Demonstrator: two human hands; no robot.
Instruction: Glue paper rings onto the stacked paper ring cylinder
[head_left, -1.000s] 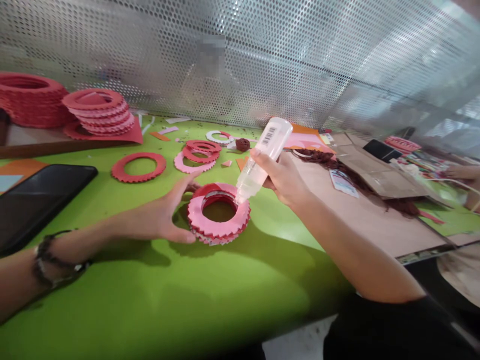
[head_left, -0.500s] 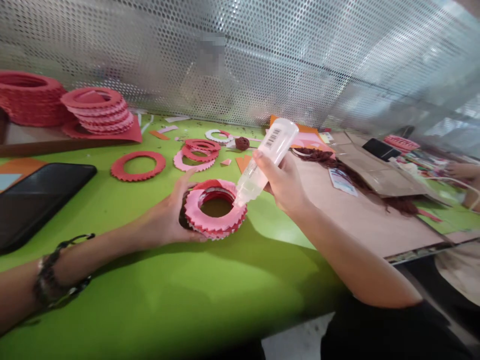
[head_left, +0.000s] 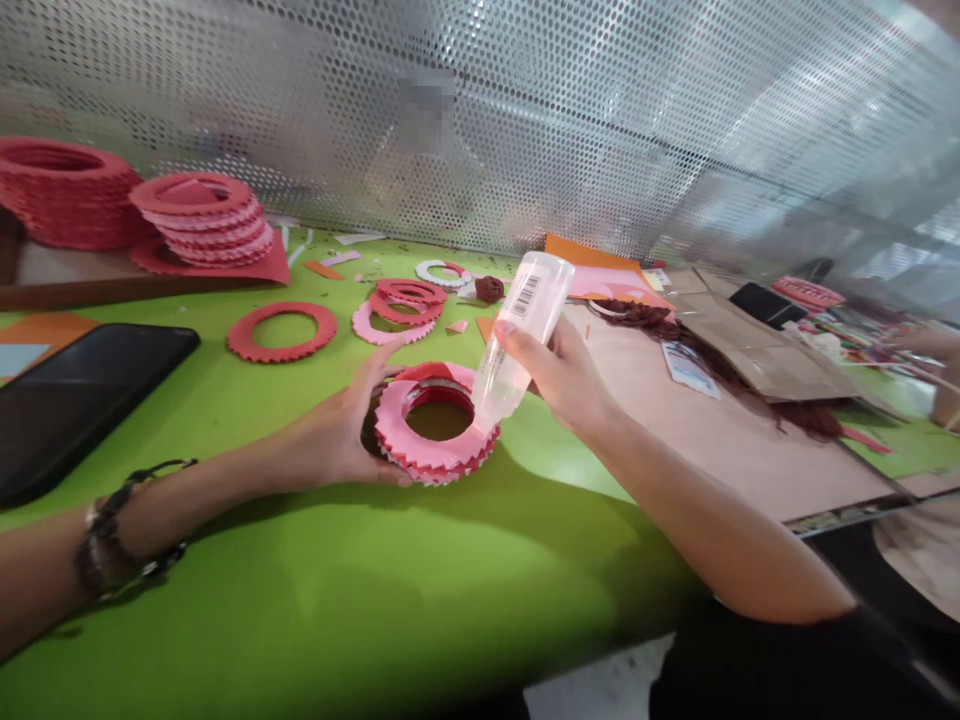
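My left hand (head_left: 341, 430) grips the left edge of a stack of pink and red zigzag-edged paper rings (head_left: 435, 450) and tilts it up off the green table (head_left: 300, 560). My right hand (head_left: 562, 375) is closed round a clear glue bottle (head_left: 517, 335) held nozzle down. The nozzle tip touches the right side of the top pink ring. A dark bracelet sits on my left wrist.
Loose red and pink rings (head_left: 283, 332) lie behind on the table. Tall ring stacks (head_left: 202, 215) rest on a red sheet at the back left. A black phone (head_left: 71, 400) lies at the left. Brown card (head_left: 750, 430) and scraps cover the right. A perforated metal screen (head_left: 525, 110) closes the back.
The left hand moved from resting beside the ring stack to gripping and tilting it. The glue bottle swung more upright and its nozzle slid down along the ring's right side.
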